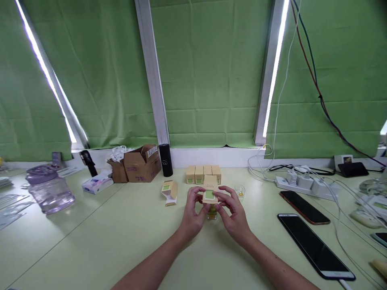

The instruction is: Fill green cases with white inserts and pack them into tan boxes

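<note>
Between both hands I hold a small tan cardboard box [211, 185] with a green square label, its top flap up. My left hand [195, 209] closes on its left side, and my right hand [230, 208] grips its right side. A small clear glass jar [212, 216] with something yellow-green shows just under the box, between my thumbs; whether it is partly inside the box I cannot tell. Left of my hands lies another tan box [169, 191] with its flap open. Several matching boxes [203, 174] stand in a row behind. A small clear glass piece [240, 191] sits right of my right hand.
At the back left are a brown carton [140, 166], a black cylinder [165, 160], a tissue pack [97, 183] and a purple-lidded jug [50, 191]. On the right lie two phones, a dark one [304, 207] and a larger one [316, 245], plus a power strip [306, 186] with trailing cables.
</note>
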A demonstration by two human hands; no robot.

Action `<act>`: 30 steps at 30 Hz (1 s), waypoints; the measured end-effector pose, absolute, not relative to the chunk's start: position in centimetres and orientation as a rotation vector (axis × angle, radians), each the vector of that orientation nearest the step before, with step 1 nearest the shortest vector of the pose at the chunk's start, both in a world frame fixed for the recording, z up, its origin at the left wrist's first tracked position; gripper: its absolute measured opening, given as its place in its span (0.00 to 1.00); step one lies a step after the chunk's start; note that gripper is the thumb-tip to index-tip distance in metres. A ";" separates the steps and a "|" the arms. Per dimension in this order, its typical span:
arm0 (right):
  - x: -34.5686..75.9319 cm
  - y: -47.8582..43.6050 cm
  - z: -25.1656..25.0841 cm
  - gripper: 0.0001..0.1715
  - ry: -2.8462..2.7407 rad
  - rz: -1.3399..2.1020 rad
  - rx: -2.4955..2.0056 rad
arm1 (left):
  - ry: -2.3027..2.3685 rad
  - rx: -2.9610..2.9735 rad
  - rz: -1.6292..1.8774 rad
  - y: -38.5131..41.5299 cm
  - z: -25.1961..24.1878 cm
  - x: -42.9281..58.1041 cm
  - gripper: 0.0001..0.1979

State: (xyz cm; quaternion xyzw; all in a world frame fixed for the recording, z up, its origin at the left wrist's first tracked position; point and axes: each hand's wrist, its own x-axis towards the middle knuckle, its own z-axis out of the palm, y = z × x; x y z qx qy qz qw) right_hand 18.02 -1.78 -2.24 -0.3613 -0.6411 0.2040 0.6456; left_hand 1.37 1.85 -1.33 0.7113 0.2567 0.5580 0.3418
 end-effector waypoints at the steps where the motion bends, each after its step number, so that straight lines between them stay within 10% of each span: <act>1: 18.0 -1.8 -2.3 0.16 -1.461 0.467 -0.821 | 0.671 1.851 1.453 1.9 -1.3 1.4 0.18; 30: 17.9 -1.6 -2.4 0.13 -1.458 0.434 -0.861 | 0.763 1.905 1.510 1.9 -1.4 1.6 0.14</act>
